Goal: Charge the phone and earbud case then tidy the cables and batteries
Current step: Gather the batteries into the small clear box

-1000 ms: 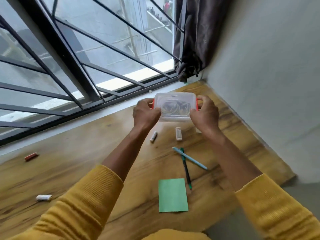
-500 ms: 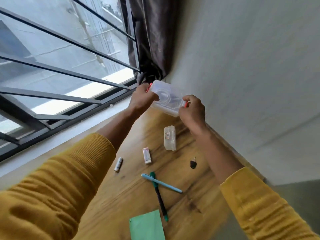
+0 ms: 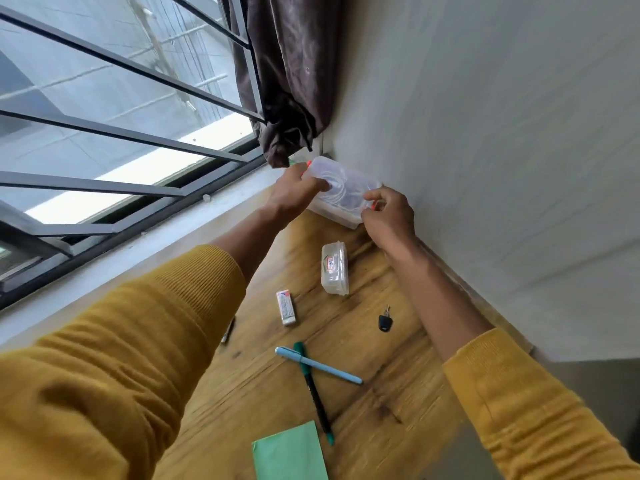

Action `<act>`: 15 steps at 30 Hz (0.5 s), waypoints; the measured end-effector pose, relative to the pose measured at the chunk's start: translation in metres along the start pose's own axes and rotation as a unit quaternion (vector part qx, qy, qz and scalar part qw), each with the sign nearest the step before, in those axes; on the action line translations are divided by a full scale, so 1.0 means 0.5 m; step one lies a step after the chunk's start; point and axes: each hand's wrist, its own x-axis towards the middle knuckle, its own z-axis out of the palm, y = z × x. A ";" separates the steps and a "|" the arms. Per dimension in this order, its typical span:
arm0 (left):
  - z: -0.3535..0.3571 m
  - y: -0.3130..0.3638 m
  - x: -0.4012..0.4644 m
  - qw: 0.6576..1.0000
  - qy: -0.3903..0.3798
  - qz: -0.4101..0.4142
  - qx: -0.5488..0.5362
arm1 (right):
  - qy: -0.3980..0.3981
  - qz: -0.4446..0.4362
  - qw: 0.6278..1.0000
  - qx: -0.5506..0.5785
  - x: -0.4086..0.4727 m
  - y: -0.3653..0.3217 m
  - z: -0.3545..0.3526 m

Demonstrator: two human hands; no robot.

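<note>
Both hands hold a clear plastic box (image 3: 341,194) with orange latches at the far corner of the table (image 3: 381,393), where the window sill meets the wall. The left hand (image 3: 294,194) curls round the box's end nearest the window; the right hand (image 3: 389,216) pinches the latch end nearest the wall. Coiled white cable shows through the lid, so the cable-tidying part looks close to done, with the box apparently being set into that corner; whether it already rests on the wood cannot be told. A second, smaller clear container (image 3: 334,268) lies just short of the box, and its contents are too blurred to name. One small white cylinder, probably a battery (image 3: 286,307), lies loose toward the window-side edge, and a dark object partly hidden by the left sleeve beside it may be another, so gathering batteries seems unfinished. No phone, earbud case or charger is in view, so the charging step cannot be judged. A black key (image 3: 383,320), a blue pen (image 3: 318,365) crossing a green pen (image 3: 315,396), and a green paper sheet (image 3: 291,455) at the near edge lie about the middle of the table.
</note>
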 end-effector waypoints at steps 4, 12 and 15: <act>0.014 0.029 -0.070 0.995 0.069 0.027 0.073 | 0.027 -0.007 1.000 -0.006 -0.033 0.020 -0.001; 0.069 -0.018 -0.193 0.980 0.077 0.049 0.178 | -0.005 -0.040 0.999 -0.017 -0.161 0.081 0.017; 0.081 -0.029 -0.200 0.985 0.055 0.015 0.165 | -0.033 -0.044 0.998 -0.035 -0.192 0.096 0.026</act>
